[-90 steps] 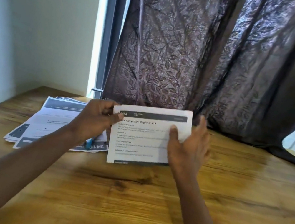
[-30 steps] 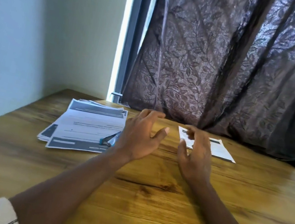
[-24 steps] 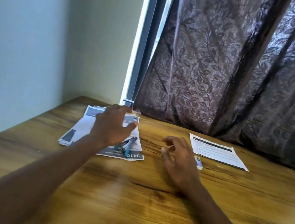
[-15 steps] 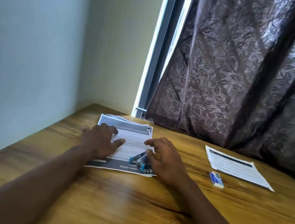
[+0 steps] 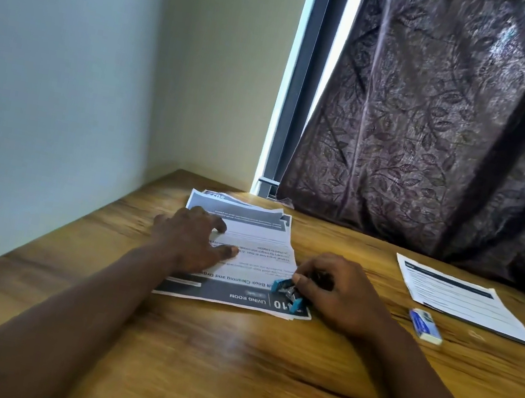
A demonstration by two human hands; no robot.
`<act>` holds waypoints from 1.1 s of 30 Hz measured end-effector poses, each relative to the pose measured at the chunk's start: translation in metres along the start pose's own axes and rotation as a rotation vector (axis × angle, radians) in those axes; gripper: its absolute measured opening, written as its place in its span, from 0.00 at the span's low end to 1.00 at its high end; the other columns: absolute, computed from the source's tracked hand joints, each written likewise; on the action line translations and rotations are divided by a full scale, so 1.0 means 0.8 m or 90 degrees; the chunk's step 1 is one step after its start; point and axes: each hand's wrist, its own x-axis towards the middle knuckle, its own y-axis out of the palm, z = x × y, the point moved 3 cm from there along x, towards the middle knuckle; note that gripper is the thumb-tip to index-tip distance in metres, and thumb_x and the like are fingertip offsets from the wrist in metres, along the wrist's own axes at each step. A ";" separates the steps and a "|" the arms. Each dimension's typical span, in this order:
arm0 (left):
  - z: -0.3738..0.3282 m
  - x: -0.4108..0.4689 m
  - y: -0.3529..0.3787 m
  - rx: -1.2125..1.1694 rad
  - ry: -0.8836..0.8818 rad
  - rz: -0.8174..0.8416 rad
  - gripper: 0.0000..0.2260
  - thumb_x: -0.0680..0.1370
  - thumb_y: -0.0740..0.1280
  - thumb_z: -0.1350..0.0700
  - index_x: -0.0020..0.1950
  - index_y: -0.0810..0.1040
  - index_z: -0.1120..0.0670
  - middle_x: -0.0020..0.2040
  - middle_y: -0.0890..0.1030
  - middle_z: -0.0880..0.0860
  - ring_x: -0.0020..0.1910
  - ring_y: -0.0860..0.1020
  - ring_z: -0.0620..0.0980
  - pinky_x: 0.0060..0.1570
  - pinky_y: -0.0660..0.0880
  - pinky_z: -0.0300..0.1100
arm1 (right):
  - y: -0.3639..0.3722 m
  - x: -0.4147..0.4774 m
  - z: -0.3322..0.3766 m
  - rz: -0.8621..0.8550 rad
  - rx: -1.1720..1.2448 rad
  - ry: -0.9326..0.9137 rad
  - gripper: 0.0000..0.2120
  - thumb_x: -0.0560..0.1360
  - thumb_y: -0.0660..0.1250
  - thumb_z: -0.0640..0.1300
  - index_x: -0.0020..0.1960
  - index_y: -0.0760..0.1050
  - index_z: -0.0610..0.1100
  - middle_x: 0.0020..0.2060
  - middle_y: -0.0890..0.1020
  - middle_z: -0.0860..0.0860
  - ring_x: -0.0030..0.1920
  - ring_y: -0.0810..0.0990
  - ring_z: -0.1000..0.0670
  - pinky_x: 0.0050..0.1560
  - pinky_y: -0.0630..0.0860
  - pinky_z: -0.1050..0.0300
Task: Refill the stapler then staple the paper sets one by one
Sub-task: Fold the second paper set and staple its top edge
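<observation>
Both bare arms reach forward, side by side. The left hand lies flat, palm down, with its fingers spread out. The right hand is curled, thumb and fingers pinching the stapler.

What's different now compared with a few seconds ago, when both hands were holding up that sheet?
The paper set has been let go and lies on the table, to the right. Both hands moved left to the paper stack: the left hand rests flat on it, and the right hand has taken hold of the blue stapler on it. The stack stayed put.
</observation>
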 end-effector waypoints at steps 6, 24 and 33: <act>-0.001 -0.001 -0.002 0.013 0.007 0.007 0.26 0.76 0.62 0.29 0.70 0.74 0.40 0.76 0.70 0.50 0.75 0.68 0.54 0.69 0.66 0.60 | -0.025 -0.008 -0.019 0.008 0.006 0.068 0.07 0.74 0.72 0.42 0.42 0.84 0.54 0.46 0.83 0.58 0.49 0.80 0.57 0.54 0.80 0.51; -0.001 0.002 -0.002 0.031 0.012 -0.002 0.28 0.75 0.62 0.28 0.70 0.73 0.41 0.73 0.72 0.51 0.74 0.68 0.54 0.69 0.65 0.62 | 0.018 0.099 0.022 0.043 -0.064 0.354 0.20 0.75 0.67 0.64 0.52 0.70 0.48 0.45 0.74 0.49 0.49 0.76 0.47 0.52 0.75 0.50; 0.001 0.008 0.004 0.066 0.034 -0.006 0.30 0.76 0.59 0.28 0.73 0.71 0.42 0.74 0.71 0.53 0.74 0.67 0.56 0.71 0.61 0.65 | 0.038 0.117 0.011 -0.074 0.039 0.468 0.24 0.67 0.75 0.53 0.58 0.75 0.44 0.51 0.81 0.46 0.53 0.79 0.43 0.59 0.77 0.40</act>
